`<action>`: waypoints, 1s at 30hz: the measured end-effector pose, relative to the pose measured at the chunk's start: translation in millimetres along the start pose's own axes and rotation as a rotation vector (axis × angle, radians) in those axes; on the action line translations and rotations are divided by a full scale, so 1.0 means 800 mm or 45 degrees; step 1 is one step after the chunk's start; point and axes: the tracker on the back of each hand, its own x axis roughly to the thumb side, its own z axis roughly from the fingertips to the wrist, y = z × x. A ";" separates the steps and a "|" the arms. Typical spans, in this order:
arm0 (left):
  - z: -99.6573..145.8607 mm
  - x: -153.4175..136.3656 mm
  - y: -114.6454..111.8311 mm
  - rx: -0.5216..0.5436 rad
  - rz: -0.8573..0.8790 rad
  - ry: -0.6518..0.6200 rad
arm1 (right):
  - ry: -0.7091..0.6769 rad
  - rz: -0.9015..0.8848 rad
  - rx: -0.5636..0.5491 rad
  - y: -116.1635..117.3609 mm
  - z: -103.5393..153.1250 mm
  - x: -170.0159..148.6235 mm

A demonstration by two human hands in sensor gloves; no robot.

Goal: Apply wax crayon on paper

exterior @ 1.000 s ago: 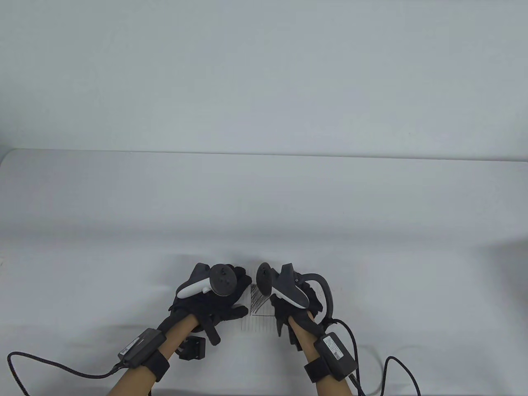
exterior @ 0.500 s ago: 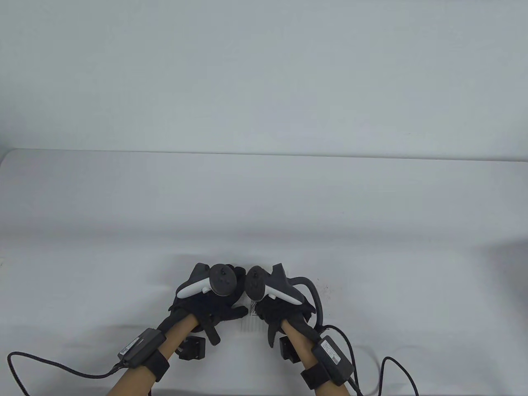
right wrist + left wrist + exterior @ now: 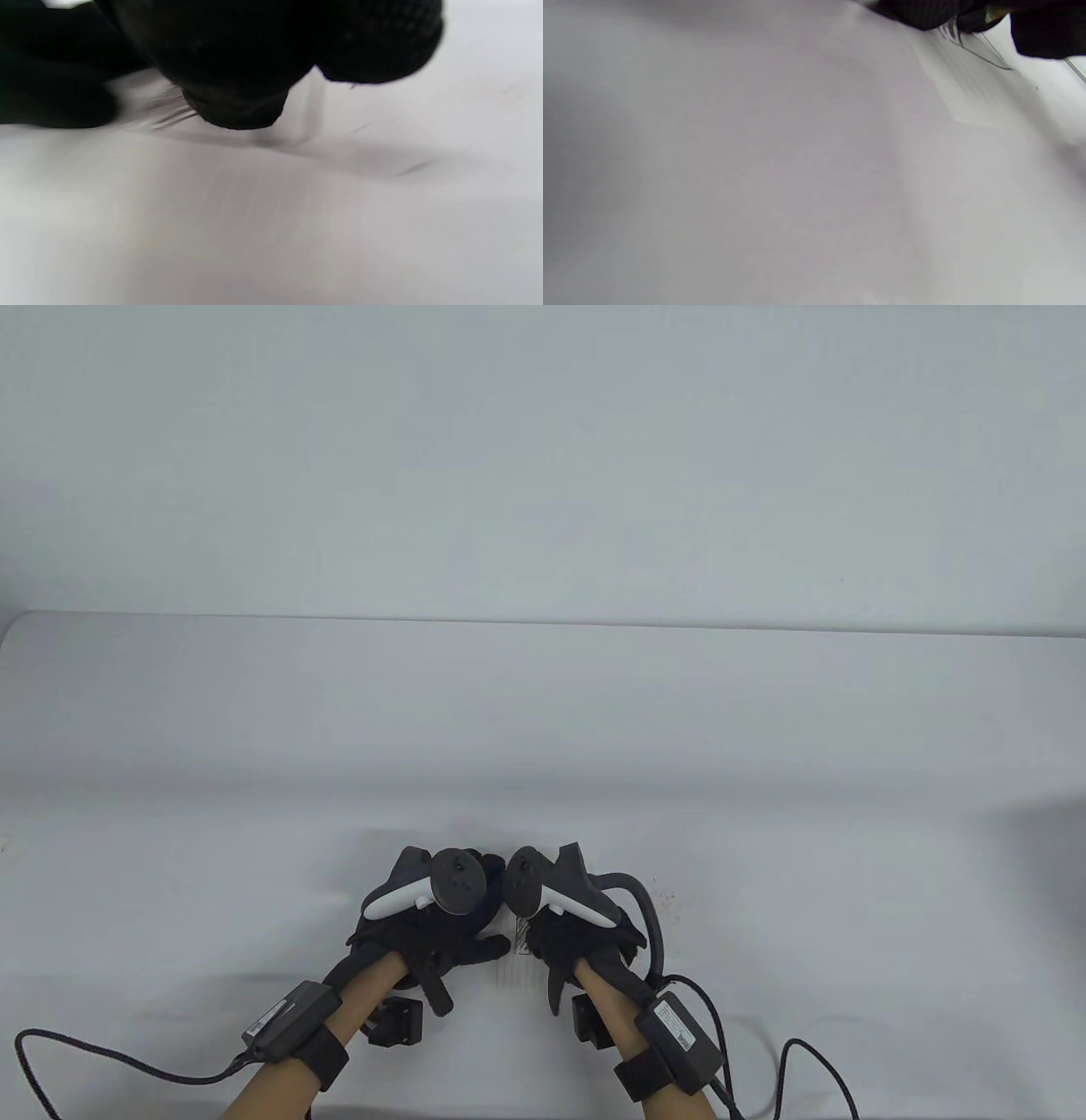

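Note:
A small lined paper (image 3: 517,974) lies on the white table near the front edge, between my hands. My left hand (image 3: 462,959) rests flat on the paper's left side, fingers spread. My right hand (image 3: 551,950) is curled over the paper's upper part and hides most of the dark scribble (image 3: 519,937). In the left wrist view the paper (image 3: 975,84) and grey strokes (image 3: 967,48) show below the right hand's fingers, which pinch a small yellow-green crayon (image 3: 992,12). In the right wrist view bunched fingertips (image 3: 237,101) touch the paper (image 3: 254,203) beside the strokes (image 3: 169,112).
The white table's (image 3: 543,729) far edge (image 3: 543,621) meets a plain wall. Cables trail from both wrists at the bottom left (image 3: 85,1056) and bottom right (image 3: 814,1060). A few dark specks (image 3: 670,899) lie right of the right hand.
My right hand has slid left across the paper and now covers the scribbled patch that showed a second ago. My left hand has not moved.

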 end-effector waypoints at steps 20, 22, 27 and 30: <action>0.000 0.000 0.000 -0.003 0.000 0.000 | -0.215 -0.134 0.188 0.005 0.012 0.028; 0.000 0.000 0.000 -0.002 0.000 0.000 | -0.165 -0.021 0.077 0.002 0.006 0.014; 0.000 0.001 0.000 -0.001 -0.002 0.000 | 0.130 0.131 -0.189 0.001 -0.006 -0.017; 0.000 0.000 0.000 -0.003 -0.001 0.000 | -0.058 0.003 -0.064 0.002 0.004 -0.004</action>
